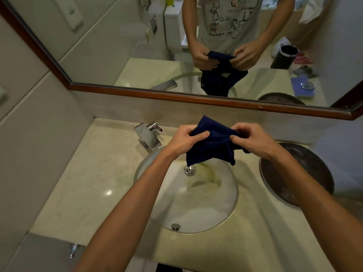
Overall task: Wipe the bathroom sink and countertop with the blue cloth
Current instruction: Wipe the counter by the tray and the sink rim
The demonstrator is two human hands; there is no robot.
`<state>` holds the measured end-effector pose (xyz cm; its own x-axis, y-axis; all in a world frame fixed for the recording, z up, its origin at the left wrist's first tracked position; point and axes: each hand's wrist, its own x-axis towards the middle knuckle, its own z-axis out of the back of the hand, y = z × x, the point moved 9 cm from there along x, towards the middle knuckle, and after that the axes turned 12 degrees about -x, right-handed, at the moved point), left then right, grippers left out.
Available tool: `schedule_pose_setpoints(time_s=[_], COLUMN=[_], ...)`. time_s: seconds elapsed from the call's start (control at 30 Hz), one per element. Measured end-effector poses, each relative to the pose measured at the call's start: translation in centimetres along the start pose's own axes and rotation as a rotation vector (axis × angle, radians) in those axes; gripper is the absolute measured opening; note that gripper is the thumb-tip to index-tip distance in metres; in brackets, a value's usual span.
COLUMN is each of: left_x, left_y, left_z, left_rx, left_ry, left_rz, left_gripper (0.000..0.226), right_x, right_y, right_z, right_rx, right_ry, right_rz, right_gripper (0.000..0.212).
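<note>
A dark blue cloth (pixel 211 143) hangs bunched in the air above the round glass sink (pixel 220 203). My left hand (pixel 185 139) pinches its left upper edge and my right hand (pixel 253 139) pinches its right upper edge, both held over the far side of the basin. The cloth's lower corners dangle just above the chrome drain plug (pixel 190 170). The basin shows greenish stains near its middle. Pale marble countertop (pixel 98 173) surrounds the sink.
A chrome faucet (pixel 148 135) stands behind the sink at the left. A dark round tray (pixel 306 163) lies on the counter to the right. A wood-framed mirror (pixel 137 55) spans the wall behind. Tiled wall closes the left side.
</note>
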<state>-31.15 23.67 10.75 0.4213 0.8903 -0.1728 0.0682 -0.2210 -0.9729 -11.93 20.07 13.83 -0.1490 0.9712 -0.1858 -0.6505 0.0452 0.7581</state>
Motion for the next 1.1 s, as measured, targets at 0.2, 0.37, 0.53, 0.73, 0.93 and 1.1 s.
schedule_pose_setpoints(time_s=[0.2, 0.37, 0.53, 0.73, 0.93, 1.1], left_x=[-0.1, -1.8, -4.2, -5.7, -3.4, 6.2], left_y=[0.4, 3.2, 8.9, 14.7, 15.6, 14.8], left_z=[-3.2, -2.6, -0.3, 0.9, 2.5, 7.0], left_rx=[0.047, 0.11, 0.236, 0.28, 0.151, 0.033], left_ry=[-0.012, -0.058, -0.209, -0.225, -0.222, -0.364], left_rz=[-0.044, 0.001, 0.061, 0.123, 0.156, 0.284], left_gripper=[0.012, 0.015, 0.021, 0.023, 0.03, 0.039], right_x=[-1.0, -0.4, -0.2, -0.8, 1.7, 11.6], right_y=[-2.9, -5.1, -6.6, -10.2, -10.0, -7.5], right_z=[-1.9, -3.2, -6.6, -11.4, -10.8, -4.9], right_rx=[0.039, -0.193, -0.326, -0.33, -0.323, -0.629], right_ry=[0.154, 0.118, 0.163, 0.305, 0.306, -0.142], right_rz=[0.049, 0.099, 0.089, -0.046, -0.118, -0.117], right_gripper=[0.032, 0.014, 0.018, 0.018, 0.014, 0.053])
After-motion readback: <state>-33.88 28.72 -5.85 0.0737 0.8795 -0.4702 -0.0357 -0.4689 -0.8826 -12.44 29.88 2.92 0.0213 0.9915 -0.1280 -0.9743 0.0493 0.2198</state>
